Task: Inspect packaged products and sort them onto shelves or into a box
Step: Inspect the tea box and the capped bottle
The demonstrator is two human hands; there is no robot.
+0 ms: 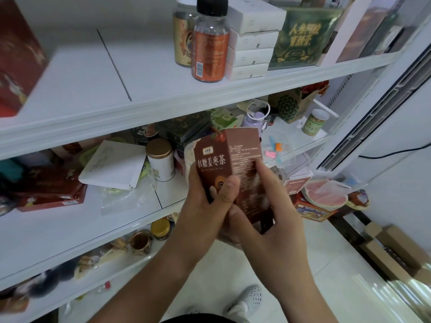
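Before cluttered white tiered shelves (93,85) against a white wall (70,15), a brown cardboard tea box (229,164) was held in mid-air. The left hand (205,206) wrapped its lower front and the right hand (268,213) pinched its printed side. Glossy white floor tiles (303,264) lay below.

The brown box (229,164) reads 红糖姜枣茶 on its front. The green box (303,38) reads 人参阿胶 — second line too blurred.

Left hand (207,206), right hand (275,210) (round box (233,155))
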